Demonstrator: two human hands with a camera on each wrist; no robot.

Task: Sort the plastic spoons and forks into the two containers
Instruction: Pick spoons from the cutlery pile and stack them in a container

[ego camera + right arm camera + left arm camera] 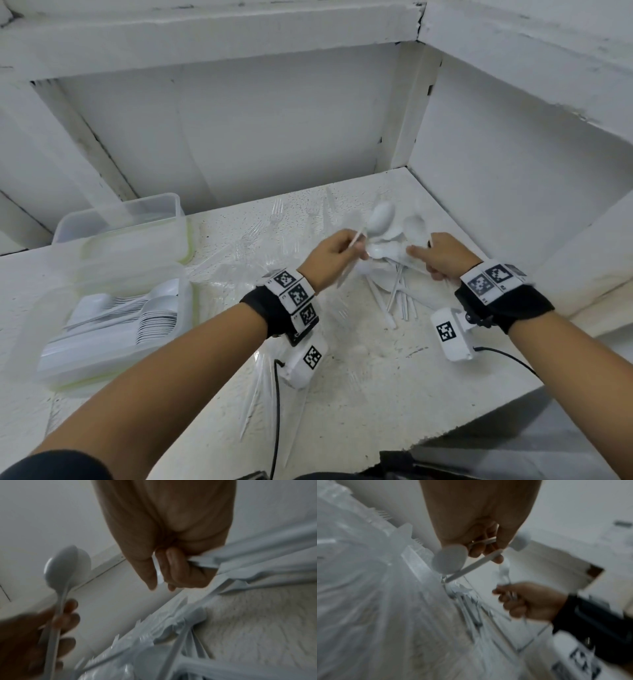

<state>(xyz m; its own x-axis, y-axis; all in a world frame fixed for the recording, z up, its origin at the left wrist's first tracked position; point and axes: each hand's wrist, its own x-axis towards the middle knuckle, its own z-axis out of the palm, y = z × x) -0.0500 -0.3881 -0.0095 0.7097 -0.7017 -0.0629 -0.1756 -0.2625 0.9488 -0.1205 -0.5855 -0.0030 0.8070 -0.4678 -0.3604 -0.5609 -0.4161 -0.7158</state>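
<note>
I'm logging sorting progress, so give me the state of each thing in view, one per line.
Left hand: grips white spoons by their handles.
Right hand: grips white spoons.
Near container: open, holds stacked spoons.
Far container: open, contents unclear.
Loose spoons: piled on the counter.
Clear forks: scattered, unsorted.

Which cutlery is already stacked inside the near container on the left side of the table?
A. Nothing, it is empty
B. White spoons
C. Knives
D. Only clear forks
B. The head view shows rows of white spoons nested together inside the near container, while the clear forks lie loose on the table.
</note>
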